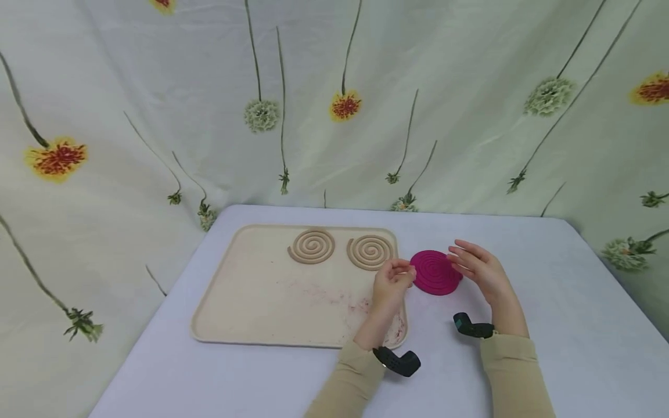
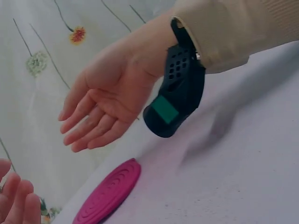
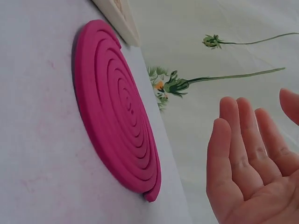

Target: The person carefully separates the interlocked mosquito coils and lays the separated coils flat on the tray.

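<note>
left hand (image 1: 391, 284) and right hand (image 1: 485, 274), both grips loose, hover either side of the magenta spiral (image 1: 435, 274) on the table (image 1: 580, 313), right of the tray (image 1: 251, 302).

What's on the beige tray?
On the tray: two tan spirals near the far edge, reddish marks toward the right. Left hand and forearm cover part of that side; surface under the spirals is hidden.

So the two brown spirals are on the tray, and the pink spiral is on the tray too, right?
Not quite: the pink spiral lies on the table, to the right of the tray, as the head view shows. The two brown spirals are on the tray.
</note>
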`<state>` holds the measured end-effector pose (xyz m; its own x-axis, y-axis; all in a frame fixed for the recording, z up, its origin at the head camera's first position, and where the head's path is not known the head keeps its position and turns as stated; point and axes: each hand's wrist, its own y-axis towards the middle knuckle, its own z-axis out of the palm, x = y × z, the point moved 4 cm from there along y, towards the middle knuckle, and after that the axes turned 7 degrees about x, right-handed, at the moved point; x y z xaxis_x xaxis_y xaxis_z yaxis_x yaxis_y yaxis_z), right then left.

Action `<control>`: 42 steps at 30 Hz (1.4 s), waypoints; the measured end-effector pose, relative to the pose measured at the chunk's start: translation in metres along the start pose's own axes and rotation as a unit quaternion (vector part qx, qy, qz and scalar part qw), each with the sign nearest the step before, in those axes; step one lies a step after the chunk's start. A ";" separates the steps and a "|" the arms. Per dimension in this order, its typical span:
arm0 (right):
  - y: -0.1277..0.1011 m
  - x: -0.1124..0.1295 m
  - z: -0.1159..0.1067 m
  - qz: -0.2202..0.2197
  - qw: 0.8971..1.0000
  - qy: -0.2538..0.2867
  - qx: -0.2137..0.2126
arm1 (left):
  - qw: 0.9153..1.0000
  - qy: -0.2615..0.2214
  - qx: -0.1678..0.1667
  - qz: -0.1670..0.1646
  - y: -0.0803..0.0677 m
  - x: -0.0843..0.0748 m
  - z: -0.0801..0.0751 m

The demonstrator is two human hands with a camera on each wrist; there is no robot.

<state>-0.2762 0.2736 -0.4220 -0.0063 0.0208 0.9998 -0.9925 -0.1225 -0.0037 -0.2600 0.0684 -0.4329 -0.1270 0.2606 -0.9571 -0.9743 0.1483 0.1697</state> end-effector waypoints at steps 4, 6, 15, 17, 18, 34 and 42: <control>0.000 -0.007 -0.005 -0.005 0.999 -0.005 -0.047 | 1.000 0.013 0.026 -0.006 -0.003 0.016 0.009; 0.000 -0.010 -0.006 -0.009 0.998 -0.006 -0.065 | 0.999 0.024 0.039 -0.011 -0.004 0.022 0.011; 0.002 -0.021 -0.004 0.034 0.988 -0.103 -0.112 | 0.995 0.067 0.068 -0.039 -0.009 0.033 0.009; 0.003 -0.024 -0.004 0.046 0.985 -0.115 -0.123 | 0.993 0.077 0.077 -0.049 -0.008 0.032 0.009; 0.004 -0.025 -0.004 0.051 0.984 -0.117 -0.125 | 0.992 0.085 0.080 -0.054 -0.008 0.031 0.010; 0.006 -0.030 -0.006 0.104 0.983 -0.107 -0.106 | 0.987 0.119 0.085 -0.068 -0.005 0.029 0.015; 0.002 -0.029 -0.010 0.122 0.980 -0.091 -0.129 | 0.983 0.141 0.097 -0.065 -0.006 0.030 0.018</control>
<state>-0.2793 0.2832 -0.4512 -0.2477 -0.1574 0.9560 -0.9624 0.1533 -0.2241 -0.2542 0.0925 -0.4580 -0.0769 -0.0426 -0.9961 -0.9352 0.3494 0.0572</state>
